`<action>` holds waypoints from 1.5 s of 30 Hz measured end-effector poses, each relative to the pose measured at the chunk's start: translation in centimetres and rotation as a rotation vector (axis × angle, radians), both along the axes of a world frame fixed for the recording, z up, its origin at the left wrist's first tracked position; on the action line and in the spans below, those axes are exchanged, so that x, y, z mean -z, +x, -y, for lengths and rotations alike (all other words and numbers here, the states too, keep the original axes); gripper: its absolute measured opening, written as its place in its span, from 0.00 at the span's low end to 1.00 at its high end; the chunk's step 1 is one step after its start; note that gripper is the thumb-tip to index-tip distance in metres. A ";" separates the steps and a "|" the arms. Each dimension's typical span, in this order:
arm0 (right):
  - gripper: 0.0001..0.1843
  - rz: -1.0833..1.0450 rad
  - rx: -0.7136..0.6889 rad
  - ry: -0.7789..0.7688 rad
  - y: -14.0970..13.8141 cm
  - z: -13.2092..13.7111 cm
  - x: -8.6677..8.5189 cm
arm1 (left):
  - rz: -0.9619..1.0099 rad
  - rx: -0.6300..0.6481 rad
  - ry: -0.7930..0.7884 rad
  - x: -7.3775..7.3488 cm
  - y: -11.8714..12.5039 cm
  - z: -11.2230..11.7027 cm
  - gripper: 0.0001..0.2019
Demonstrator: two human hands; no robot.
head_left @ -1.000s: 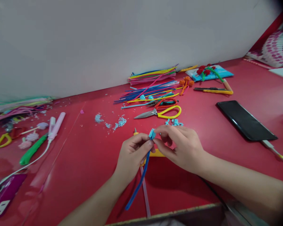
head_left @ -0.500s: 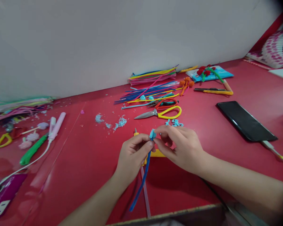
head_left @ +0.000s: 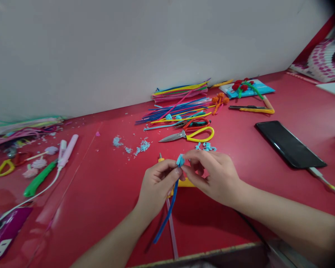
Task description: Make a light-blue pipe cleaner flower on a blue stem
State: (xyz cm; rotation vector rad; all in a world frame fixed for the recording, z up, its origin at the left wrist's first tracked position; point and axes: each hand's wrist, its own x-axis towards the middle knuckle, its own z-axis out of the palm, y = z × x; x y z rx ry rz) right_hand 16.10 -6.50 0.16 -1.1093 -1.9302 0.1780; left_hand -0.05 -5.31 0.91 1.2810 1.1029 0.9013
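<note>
Between thumb and fingers, my left hand (head_left: 158, 182) pinches a dark blue pipe cleaner (head_left: 169, 214) that hangs down toward the table's front edge. At its top is a small light blue pipe-cleaner flower (head_left: 180, 160). The fingertips of my right hand (head_left: 214, 173) are closed against the flower's right side. Beneath both hands lies a yellow hot glue gun (head_left: 186, 182), partly hidden, with a clear glue stick (head_left: 172, 232) running toward me. Short light blue curled pieces (head_left: 208, 146) lie just beyond my right hand.
Yellow-handled scissors (head_left: 200, 134) and red-handled pliers (head_left: 197, 124) lie beyond my hands, before piled pipe cleaners (head_left: 170, 109). Blue fluff scraps (head_left: 142, 147) are at centre left. A phone (head_left: 290, 143) lies right. A pink hair straightener (head_left: 68, 150) and green-handled tool (head_left: 40, 178) lie left.
The hanging end of the blue pipe cleaner has risen slightly. Both hands keep nearly the same place and hold on the flower; the view has shifted a little.
</note>
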 end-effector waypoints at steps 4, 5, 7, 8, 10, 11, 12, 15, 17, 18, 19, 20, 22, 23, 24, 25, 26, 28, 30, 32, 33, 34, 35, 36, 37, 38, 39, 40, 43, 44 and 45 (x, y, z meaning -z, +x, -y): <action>0.06 0.026 0.007 -0.004 0.0 0.0 0.0 | -0.009 0.003 0.018 -0.1 0.1 0.1 0.06; 0.06 0.033 0.010 -0.003 0.0 0.0 -0.1 | -0.011 0.003 0.024 -0.1 0.1 0.1 0.06; 0.06 0.041 0.016 0.004 0.0 0.0 -0.1 | -0.016 0.001 0.032 -0.1 0.0 0.1 0.05; 0.06 0.041 0.018 0.008 0.0 0.0 0.0 | -0.019 -0.001 0.033 -0.1 0.0 0.1 0.05; 0.06 0.043 0.020 0.007 0.0 0.0 0.0 | -0.024 -0.010 0.041 0.0 0.0 0.1 0.05; 0.06 0.044 0.018 0.002 0.0 -0.1 0.0 | -0.027 -0.011 0.043 0.0 0.0 0.1 0.05; 0.06 0.046 0.015 -0.003 0.0 -0.1 0.0 | -0.029 -0.011 0.045 0.0 0.0 0.1 0.05; 0.06 0.051 0.016 -0.008 0.1 -0.1 0.0 | -0.034 -0.008 0.050 0.1 -0.1 0.0 0.05; 0.06 0.055 0.016 -0.007 0.1 -0.1 0.0 | -0.035 -0.005 0.054 0.1 -0.1 0.0 0.05; 0.06 0.057 0.017 -0.007 0.1 -0.1 0.0 | -0.036 -0.002 0.054 0.1 -0.1 0.0 0.06; 0.06 0.060 0.018 -0.008 0.1 -0.1 0.0 | -0.036 0.000 0.053 0.0 -0.1 0.0 0.06; 0.06 0.062 0.018 -0.011 0.0 -0.1 0.0 | -0.035 0.000 0.051 0.0 -0.1 0.1 0.06; 0.06 0.061 0.017 -0.015 0.0 -0.1 0.0 | -0.032 0.005 0.035 0.1 -0.1 0.0 0.07; 0.07 0.055 0.015 -0.014 0.0 -0.1 0.0 | -0.027 0.009 0.020 0.1 0.0 0.0 0.07; 0.07 0.042 0.015 -0.015 0.0 -0.1 0.0 | -0.017 0.008 0.003 0.2 -0.1 -0.1 0.07; 0.08 0.023 0.020 -0.017 0.1 -0.1 -0.1 | -0.001 0.003 -0.014 0.2 -0.1 -0.2 0.07; 0.09 0.001 0.029 -0.024 0.2 -0.1 -0.1 | 0.015 -0.005 -0.028 0.3 -0.2 -0.3 0.07; 0.08 -0.024 0.036 -0.038 0.4 -0.1 -0.2 | 0.052 -0.038 -0.036 0.2 -0.5 -0.7 0.06; 0.03 0.018 0.006 -0.065 0.5 -0.3 -0.2 | 0.081 -0.073 -0.025 0.0 -0.8 -1.2 0.05; 0.03 0.160 -0.058 -0.122 0.4 -0.4 -0.1 | 0.103 -0.102 -0.003 -0.3 -1.2 -1.6 0.05; 0.05 0.253 -0.090 -0.154 0.3 -0.5 0.0 | 0.114 -0.116 0.009 -0.4 -1.3 -1.8 0.04; 0.08 0.347 -0.118 -0.183 0.0 -0.5 0.1 | 0.124 -0.125 0.016 -0.5 -1.4 -1.9 0.04; 0.12 0.433 -0.140 -0.202 -0.2 -0.5 0.3 | 0.135 -0.129 0.017 -0.6 -1.5 -2.0 0.04; 0.15 0.503 -0.157 -0.212 -0.5 -0.5 0.5 | 0.147 -0.130 0.011 -0.6 -1.5 -2.1 0.04; 0.16 0.557 -0.169 -0.217 -0.9 -0.4 0.7 | 0.157 -0.127 0.001 -0.6 -1.5 -2.2 0.04; 0.16 0.598 -0.177 -0.222 -1.2 -0.3 0.9 | 0.166 -0.124 -0.008 -0.6 -1.6 -2.2 0.05; 0.16 0.631 -0.181 -0.226 -1.4 -0.2 1.0 | 0.171 -0.122 -0.013 -0.6 -1.6 -2.3 0.05; 0.15 0.654 -0.184 -0.230 -1.7 -0.1 1.1 | 0.172 -0.124 -0.011 -0.6 -1.7 -2.4 0.05; 0.14 0.666 -0.186 -0.249 -2.1 0.3 1.4 | 0.156 -0.143 0.028 -0.6 -2.1 -2.8 0.06; 0.14 0.661 -0.180 -0.257 -2.1 0.3 1.4 | 0.147 -0.152 0.046 -0.7 -2.2 -2.9 0.06; 0.14 0.655 -0.167 -0.263 -2.0 0.4 1.4 | 0.138 -0.164 0.065 -0.8 -2.4 -3.0 0.06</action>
